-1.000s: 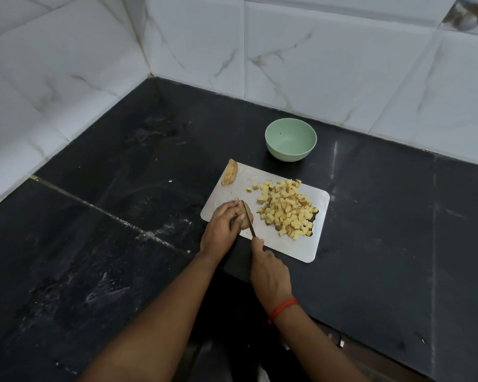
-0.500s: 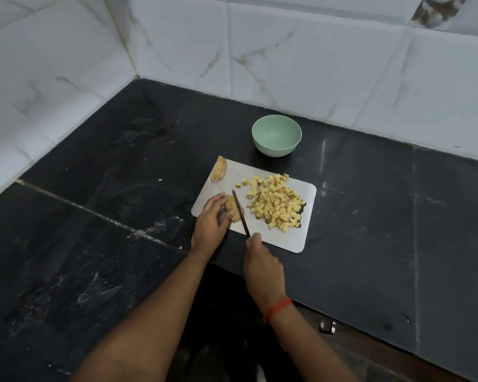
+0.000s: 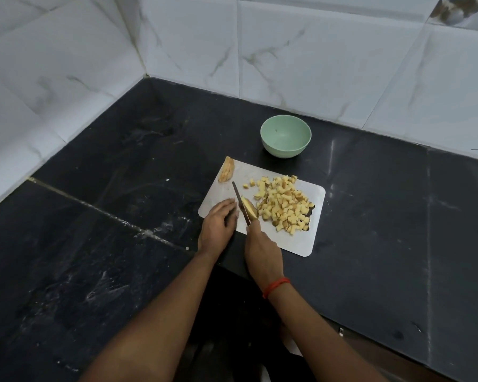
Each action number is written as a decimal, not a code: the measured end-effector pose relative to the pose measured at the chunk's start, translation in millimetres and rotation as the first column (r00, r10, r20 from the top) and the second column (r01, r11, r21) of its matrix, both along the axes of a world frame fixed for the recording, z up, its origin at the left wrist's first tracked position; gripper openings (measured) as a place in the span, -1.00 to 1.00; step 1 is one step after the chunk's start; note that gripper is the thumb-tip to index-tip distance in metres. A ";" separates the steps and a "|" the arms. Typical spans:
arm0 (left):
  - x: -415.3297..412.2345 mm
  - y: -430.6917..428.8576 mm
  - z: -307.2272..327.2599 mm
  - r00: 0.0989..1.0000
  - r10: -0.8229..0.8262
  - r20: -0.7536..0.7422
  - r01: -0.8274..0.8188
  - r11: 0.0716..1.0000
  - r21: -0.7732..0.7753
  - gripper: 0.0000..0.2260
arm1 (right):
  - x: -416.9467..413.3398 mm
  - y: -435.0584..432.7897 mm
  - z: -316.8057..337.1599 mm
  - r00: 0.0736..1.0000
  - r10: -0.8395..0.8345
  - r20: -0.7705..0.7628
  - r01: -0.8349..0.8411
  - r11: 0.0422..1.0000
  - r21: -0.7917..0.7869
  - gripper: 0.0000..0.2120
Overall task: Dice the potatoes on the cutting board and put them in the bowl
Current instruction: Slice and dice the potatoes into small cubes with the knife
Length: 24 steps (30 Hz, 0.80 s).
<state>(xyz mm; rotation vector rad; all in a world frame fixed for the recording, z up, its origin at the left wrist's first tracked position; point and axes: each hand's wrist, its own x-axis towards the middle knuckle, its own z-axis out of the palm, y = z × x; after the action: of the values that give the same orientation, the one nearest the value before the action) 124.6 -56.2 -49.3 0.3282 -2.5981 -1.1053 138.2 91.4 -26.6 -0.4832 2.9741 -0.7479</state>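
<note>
From the head camera, your right grip [image 3: 262,250] is wrapped round the handle of the knife [image 3: 240,202], one finger stretched forward onto it, and the blade runs away from that grip, forward and a little to the left, across the cutting board [image 3: 295,244]. What matters for the next cut is the potato wedge [image 3: 249,210]: it lies just beyond the right grip's knuckles, touching the blade's right face, its long axis nearly parallel to the blade rather than across it. That puts it on the far side of the knife from your left grip [image 3: 218,224], which rests on the board left of the blade with fingers fairly straight and nothing visible in them. So the right grip is nearer the wedge, but the left would have to steady it, and I judge it must come round the blade, or the wedge be turned so the edge crosses its length. The heap of potato cubes [image 3: 283,206] lies just right of the wedge, forward and right of the right grip. A browned potato end [image 3: 226,170] sits on the board's corner ahead of the left grip, apart from the rest. The green bowl [image 3: 285,136] stands on the bench [image 3: 122,244] past the board's far edge, well ahead of both grips, and holds no potato that I can see, so the transfer is not yet done.
</note>
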 end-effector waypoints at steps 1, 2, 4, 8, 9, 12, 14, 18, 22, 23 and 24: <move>1.2 1.2 2.7 1.000 0.013 -0.007 -0.013 1.000 0.019 -0.69 | 0.4 2.3 -1.5 1.000 -0.015 -0.025 0.013 0.996 -0.087 -0.83; 1.9 1.7 5.4 1.000 0.027 -0.013 -0.026 0.999 0.027 -0.67 | 2.1 5.0 -2.0 0.999 -0.021 -0.045 0.013 0.983 -0.181 -0.87; 2.4 2.1 9.3 0.999 0.046 -0.019 -0.045 0.998 0.038 -0.64 | 6.4 12.9 -2.2 0.998 -0.031 -0.049 0.011 0.930 -0.368 -0.86; 2.6 1.1 10.8 0.995 -0.094 0.015 0.094 0.996 0.008 -0.37 | 6.0 24.0 -0.6 0.993 -0.091 0.074 0.118 0.763 -0.636 -0.88; 1.6 2.9 10.8 0.990 -0.135 0.030 0.137 0.990 -0.042 -0.27 | 3.9 24.7 -0.6 0.988 -0.114 0.102 0.153 0.719 -0.678 -0.88; -5.2 8.8 8.7 0.989 -0.135 0.067 0.142 0.983 -0.113 -0.12 | -1.6 25.9 -1.0 0.968 -0.135 0.209 0.247 0.615 -0.748 -0.85; -11.3 8.7 7.7 0.992 -0.099 0.073 0.106 0.990 -0.095 -0.13 | -4.6 27.1 -0.2 0.959 -0.128 0.253 0.280 0.575 -0.769 -0.83; -12.5 -6.2 4.5 0.989 -0.120 0.080 0.129 0.985 -0.116 -0.19 | -4.2 26.9 -0.5 0.961 -0.111 0.253 0.269 0.573 -0.774 -0.85; -17.2 -31.8 10.0 0.993 -0.052 0.107 0.064 0.991 -0.117 -0.24 | -1.7 26.2 0.2 0.968 -0.105 0.228 0.245 0.604 -0.759 -0.84; -20.3 -36.5 12.0 0.994 -0.039 0.103 0.051 0.991 -0.126 -0.27 | -1.4 26.2 0.2 0.969 -0.104 0.225 0.241 0.613 -0.752 -0.84; -23.7 -39.4 14.2 0.996 -0.031 0.081 0.042 0.989 -0.144 -0.31 | -1.6 26.3 0.1 0.969 -0.103 0.224 0.239 0.616 -0.750 -0.84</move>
<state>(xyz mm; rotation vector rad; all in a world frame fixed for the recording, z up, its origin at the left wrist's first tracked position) 100.9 -95.6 -35.1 0.2978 -2.7457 -0.9253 136.7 117.7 -26.5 -0.1148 2.4078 -2.0040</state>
